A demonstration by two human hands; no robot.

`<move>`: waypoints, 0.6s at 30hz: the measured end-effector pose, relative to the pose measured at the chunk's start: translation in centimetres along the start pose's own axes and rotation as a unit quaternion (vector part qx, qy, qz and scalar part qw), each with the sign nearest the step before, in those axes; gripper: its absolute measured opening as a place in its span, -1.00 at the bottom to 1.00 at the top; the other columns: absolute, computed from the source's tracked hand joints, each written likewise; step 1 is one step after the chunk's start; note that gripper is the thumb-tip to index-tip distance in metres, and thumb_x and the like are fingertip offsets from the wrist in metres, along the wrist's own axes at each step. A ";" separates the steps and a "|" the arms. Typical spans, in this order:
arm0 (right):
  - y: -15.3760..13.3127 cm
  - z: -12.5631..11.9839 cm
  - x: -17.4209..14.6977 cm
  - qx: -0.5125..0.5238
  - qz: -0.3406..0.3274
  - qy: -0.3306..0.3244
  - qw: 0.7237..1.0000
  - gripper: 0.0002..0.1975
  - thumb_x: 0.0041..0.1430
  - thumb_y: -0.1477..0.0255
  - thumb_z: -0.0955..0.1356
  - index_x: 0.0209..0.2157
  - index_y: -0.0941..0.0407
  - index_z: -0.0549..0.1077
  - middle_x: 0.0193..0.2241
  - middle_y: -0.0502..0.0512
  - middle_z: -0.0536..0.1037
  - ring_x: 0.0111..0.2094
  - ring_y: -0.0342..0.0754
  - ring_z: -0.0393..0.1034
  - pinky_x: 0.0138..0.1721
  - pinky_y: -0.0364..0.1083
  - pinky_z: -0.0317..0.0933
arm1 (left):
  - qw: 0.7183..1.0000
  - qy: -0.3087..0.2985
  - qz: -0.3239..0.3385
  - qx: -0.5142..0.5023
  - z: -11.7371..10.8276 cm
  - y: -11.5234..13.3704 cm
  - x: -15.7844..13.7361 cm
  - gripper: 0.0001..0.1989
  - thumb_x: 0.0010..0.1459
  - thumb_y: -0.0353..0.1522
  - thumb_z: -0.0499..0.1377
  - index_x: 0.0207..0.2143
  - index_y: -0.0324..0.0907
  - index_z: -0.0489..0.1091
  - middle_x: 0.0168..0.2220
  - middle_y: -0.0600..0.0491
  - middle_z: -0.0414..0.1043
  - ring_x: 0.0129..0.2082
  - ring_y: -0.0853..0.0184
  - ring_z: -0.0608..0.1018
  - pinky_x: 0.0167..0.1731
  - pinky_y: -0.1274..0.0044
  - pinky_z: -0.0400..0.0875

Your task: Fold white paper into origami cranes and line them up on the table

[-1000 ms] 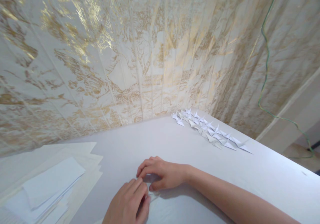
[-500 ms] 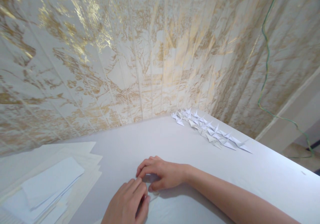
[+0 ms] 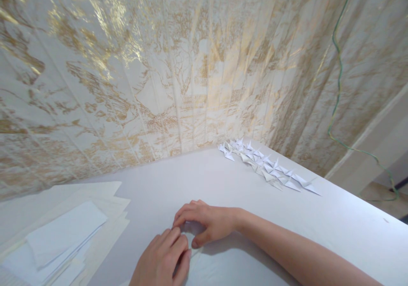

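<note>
A small piece of white paper lies on the white table under my two hands, and most of it is hidden by them. My left hand is curled, with its thumb and fingers closed at the paper's near left side. Arched over the far side is my right hand, its thumb pressing on the paper and its bent fingertips meeting the left fingers. How the paper is folded beneath them cannot be made out.
Several folded white paper cranes stand in rows at the table's back right. At the left lie large cream sheets with smaller white sheets on top. A gold-patterned curtain hangs behind the table. A green cord dangles at the right.
My right thumb has shifted slightly nearer and to the right on the paper. Both hands otherwise stay almost in place.
</note>
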State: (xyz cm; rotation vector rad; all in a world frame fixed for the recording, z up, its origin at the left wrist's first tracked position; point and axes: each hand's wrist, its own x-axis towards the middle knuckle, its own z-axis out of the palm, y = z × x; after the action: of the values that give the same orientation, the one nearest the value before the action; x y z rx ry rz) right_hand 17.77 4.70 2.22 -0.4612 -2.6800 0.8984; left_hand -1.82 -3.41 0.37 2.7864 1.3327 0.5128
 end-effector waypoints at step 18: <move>-0.2 -0.3 -0.1 0.010 -0.001 -0.006 1.000 -0.57 0.14 0.35 0.42 0.02 0.19 0.36 0.05 0.26 0.42 0.10 0.06 0.25 0.17 0.06 -0.04 | 1.000 -0.009 -0.013 0.008 -0.1 0.3 0.2 -0.83 0.20 -0.46 0.05 -0.43 -0.10 0.35 -0.38 0.08 0.48 -0.34 0.24 0.56 -0.32 0.41 0.46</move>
State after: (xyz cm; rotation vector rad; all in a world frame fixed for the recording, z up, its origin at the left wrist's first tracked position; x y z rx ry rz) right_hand 17.91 4.66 2.56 -0.4498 -2.6799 0.9290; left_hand -1.52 -3.44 0.60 2.7758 1.3730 0.4781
